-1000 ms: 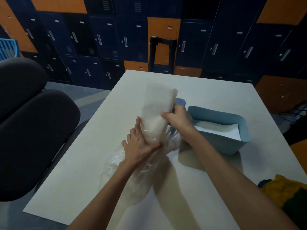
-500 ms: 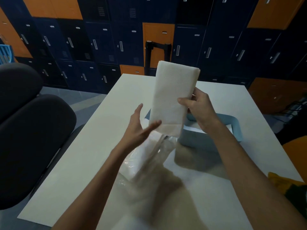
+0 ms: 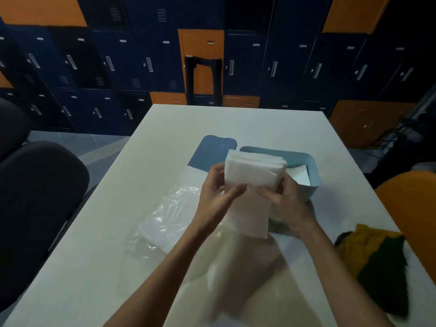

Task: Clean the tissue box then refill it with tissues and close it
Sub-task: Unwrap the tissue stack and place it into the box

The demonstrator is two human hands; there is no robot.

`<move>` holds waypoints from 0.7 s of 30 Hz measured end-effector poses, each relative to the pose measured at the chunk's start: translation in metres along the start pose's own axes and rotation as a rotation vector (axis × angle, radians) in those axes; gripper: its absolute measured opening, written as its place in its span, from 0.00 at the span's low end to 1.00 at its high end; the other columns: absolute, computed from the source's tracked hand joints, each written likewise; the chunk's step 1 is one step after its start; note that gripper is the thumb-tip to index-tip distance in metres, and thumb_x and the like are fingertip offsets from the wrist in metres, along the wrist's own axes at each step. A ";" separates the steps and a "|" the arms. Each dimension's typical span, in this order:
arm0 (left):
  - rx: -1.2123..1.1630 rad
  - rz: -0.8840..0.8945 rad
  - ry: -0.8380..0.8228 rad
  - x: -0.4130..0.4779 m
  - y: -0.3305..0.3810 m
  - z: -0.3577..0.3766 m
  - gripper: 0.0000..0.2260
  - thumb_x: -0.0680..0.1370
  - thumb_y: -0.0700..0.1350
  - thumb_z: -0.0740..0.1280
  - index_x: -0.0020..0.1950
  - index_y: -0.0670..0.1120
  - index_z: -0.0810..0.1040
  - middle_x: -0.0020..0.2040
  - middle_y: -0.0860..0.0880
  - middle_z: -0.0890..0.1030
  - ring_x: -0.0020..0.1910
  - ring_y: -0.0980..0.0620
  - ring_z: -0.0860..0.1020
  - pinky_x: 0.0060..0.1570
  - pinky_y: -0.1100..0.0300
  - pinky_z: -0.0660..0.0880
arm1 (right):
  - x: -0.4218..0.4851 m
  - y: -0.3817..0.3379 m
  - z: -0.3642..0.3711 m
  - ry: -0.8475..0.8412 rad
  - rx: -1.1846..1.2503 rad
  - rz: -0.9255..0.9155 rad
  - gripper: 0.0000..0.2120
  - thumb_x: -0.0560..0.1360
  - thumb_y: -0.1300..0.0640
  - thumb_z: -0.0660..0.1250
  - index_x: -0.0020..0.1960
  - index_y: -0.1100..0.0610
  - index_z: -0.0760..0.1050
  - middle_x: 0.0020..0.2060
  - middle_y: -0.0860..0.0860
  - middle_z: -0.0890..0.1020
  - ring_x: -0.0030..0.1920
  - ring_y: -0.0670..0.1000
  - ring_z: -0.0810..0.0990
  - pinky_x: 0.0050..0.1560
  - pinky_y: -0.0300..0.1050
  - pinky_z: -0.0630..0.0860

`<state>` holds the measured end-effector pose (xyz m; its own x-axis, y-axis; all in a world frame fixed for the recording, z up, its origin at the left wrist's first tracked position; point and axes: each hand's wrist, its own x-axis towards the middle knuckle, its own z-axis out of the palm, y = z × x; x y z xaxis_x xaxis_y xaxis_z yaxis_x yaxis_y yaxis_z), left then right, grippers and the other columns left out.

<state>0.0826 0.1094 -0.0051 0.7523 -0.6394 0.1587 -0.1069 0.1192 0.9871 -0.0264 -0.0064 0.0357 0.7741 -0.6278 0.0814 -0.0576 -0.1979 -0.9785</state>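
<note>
One stack of white tissues [image 3: 252,175] is held above the table [image 3: 113,208], just in front of the open blue tissue box [image 3: 315,168] (something white lies inside). The left hand [image 3: 215,199] grips its left edge, thumb across the front. The right hand [image 3: 286,200] pinches the right edge with curled fingers. A blue lid [image 3: 212,149] lies flat beside the box, with a clear plastic wrapper [image 3: 169,213] and a yellow-green cloth [image 3: 377,256] nearby.

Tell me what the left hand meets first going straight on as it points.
The white folded tissue stack that the left hand grips; beyond, probably the pale blue plastic tissue box, though depth is unclear.
</note>
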 end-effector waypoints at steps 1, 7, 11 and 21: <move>0.011 -0.005 -0.005 -0.001 -0.003 0.000 0.20 0.71 0.49 0.74 0.60 0.56 0.73 0.57 0.53 0.81 0.56 0.54 0.80 0.56 0.51 0.79 | -0.004 0.002 -0.003 0.008 -0.022 -0.002 0.18 0.75 0.69 0.67 0.60 0.54 0.69 0.45 0.42 0.76 0.37 0.23 0.73 0.34 0.20 0.68; 0.093 0.079 -0.051 -0.001 -0.001 0.010 0.17 0.76 0.44 0.71 0.63 0.58 0.74 0.56 0.58 0.81 0.56 0.56 0.79 0.54 0.58 0.78 | -0.008 0.003 -0.004 -0.020 -0.055 -0.011 0.16 0.74 0.69 0.67 0.56 0.53 0.69 0.43 0.41 0.75 0.38 0.25 0.74 0.35 0.20 0.68; 0.285 0.239 -0.180 0.013 0.018 0.003 0.14 0.76 0.44 0.70 0.61 0.47 0.75 0.51 0.50 0.81 0.50 0.49 0.79 0.48 0.47 0.78 | 0.005 -0.001 -0.032 0.046 -0.005 -0.121 0.27 0.70 0.68 0.72 0.61 0.46 0.69 0.53 0.52 0.80 0.54 0.51 0.80 0.52 0.41 0.79; 0.466 0.087 -0.441 0.026 0.025 -0.009 0.10 0.71 0.47 0.75 0.47 0.57 0.78 0.40 0.55 0.79 0.41 0.51 0.78 0.39 0.52 0.75 | 0.005 0.015 -0.075 0.147 0.081 -0.004 0.06 0.72 0.61 0.71 0.49 0.55 0.80 0.43 0.53 0.82 0.46 0.50 0.78 0.49 0.49 0.75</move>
<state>0.1047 0.1025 0.0239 0.4008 -0.9063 0.1341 -0.5008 -0.0941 0.8604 -0.0712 -0.0692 0.0352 0.6733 -0.7316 0.1068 0.0012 -0.1434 -0.9897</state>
